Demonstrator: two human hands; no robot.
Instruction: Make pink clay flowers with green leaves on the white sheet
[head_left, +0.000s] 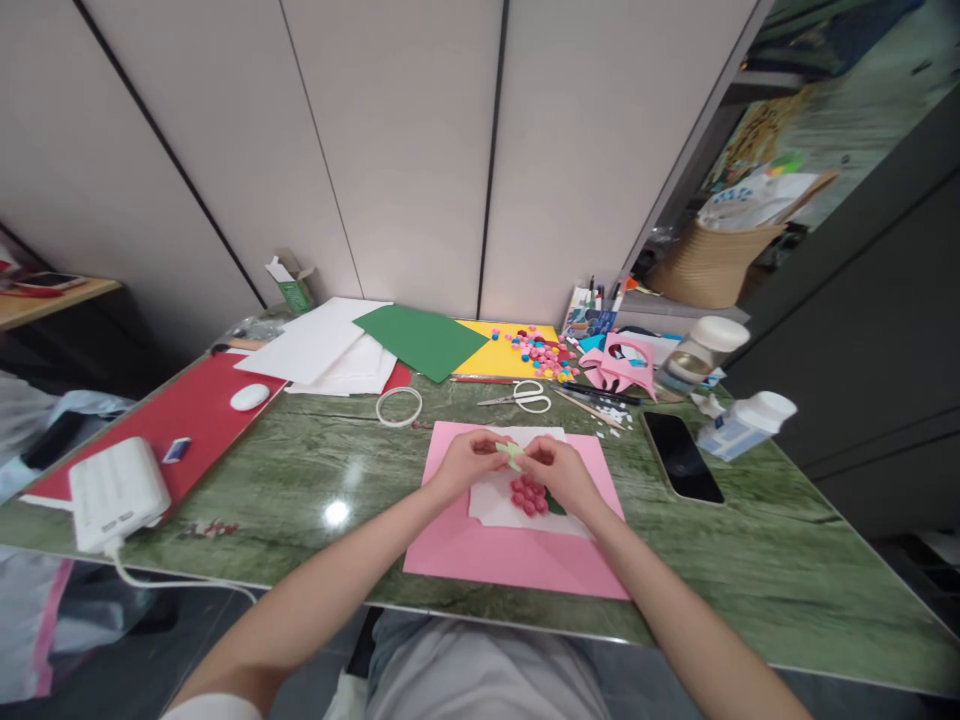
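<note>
Between the fingertips of both my hands is a small light green paper piece (510, 453). My left hand (471, 460) pinches it from the left, and my right hand (556, 470) grips its right side. Just below lies a cluster of round dark pink pieces (529, 495), with a dark green leaf shape (555, 504) at its right, partly under my right hand. These rest on a white sheet (491, 508), which lies on a larger pink sheet (495, 555).
White-handled scissors (525, 398) and a tape roll (399, 407) lie beyond the sheets. Small coloured pieces (540, 350) cover a yellow sheet (480, 357). A phone (682, 457) and white bottle (750, 425) stand right; a power bank (118, 492) with a cable sits left.
</note>
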